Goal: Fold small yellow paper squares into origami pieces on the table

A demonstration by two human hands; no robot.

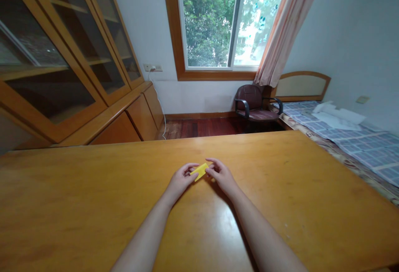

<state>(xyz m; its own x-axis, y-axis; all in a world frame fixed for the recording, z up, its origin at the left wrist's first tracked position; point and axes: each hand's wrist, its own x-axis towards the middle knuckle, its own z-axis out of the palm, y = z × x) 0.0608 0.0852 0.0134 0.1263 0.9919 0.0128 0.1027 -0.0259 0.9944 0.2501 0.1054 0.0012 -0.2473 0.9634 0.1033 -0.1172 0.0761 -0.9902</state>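
Note:
A small piece of yellow paper (200, 172), which looks folded, is held between my two hands just above the wooden table (109, 205). My left hand (183, 179) pinches its left end, with the thumb on the near side. On the other end, my right hand (220, 174) grips the paper's right edge between thumb and fingers, its index finger raised and bent. Some fingertips are hidden behind the paper and the hands. Both forearms reach in from the table's near side.
Glass-door cabinets (71, 56) stand on the left, with a white cord (159, 101) hanging from a wall socket (152, 68). Beyond the table are a maroon armchair (254, 104) and a window (208, 23). A bed (358, 139) with a checked cover is at right.

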